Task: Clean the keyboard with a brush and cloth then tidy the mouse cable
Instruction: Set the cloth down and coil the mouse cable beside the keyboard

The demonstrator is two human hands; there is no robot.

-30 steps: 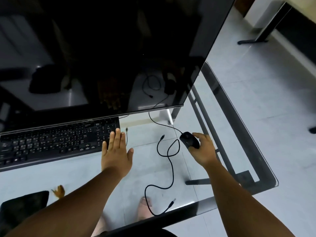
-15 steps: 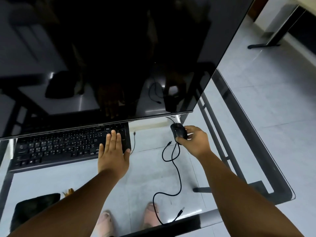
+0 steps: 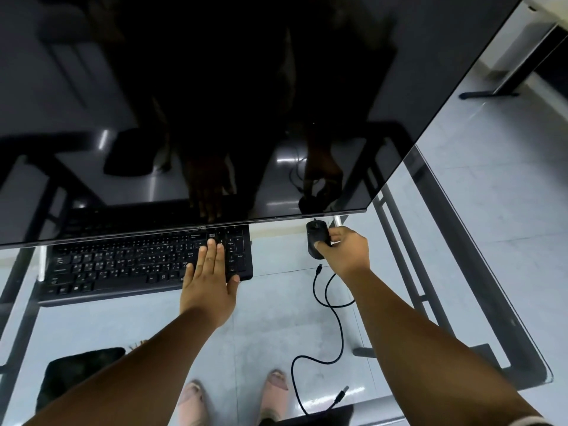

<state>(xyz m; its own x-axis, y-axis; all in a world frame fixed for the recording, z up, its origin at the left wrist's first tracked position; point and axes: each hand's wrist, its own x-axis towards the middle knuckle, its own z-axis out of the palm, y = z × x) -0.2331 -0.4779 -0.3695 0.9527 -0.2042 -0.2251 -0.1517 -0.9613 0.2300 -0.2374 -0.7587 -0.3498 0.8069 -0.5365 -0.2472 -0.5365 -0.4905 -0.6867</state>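
Note:
A black keyboard (image 3: 129,265) lies on the glass desk under the lower edge of a large dark monitor. My left hand (image 3: 209,281) rests flat on the keyboard's right end, fingers straight over the number keys. To the right, my right hand (image 3: 345,253) grips a black mouse (image 3: 315,239) just below the monitor's corner. A black cable (image 3: 336,321) snakes down the glass from near the mouse to a USB plug (image 3: 341,395) by the front edge. A black cloth (image 3: 76,373) lies at the front left, with brush bristles (image 3: 136,345) showing beside it.
The monitor (image 3: 215,103) overhangs the desk's far part and hides the keyboard's back edge. The glass desk's (image 3: 491,302) right edge and metal frame run diagonally on the right. My feet show through the glass below. Another table's black leg (image 3: 504,78) stands at the far right.
My right hand has carried the mouse away from me, up to the monitor's lower edge, dragging the cable along. My left hand slid further onto the keyboard's right end.

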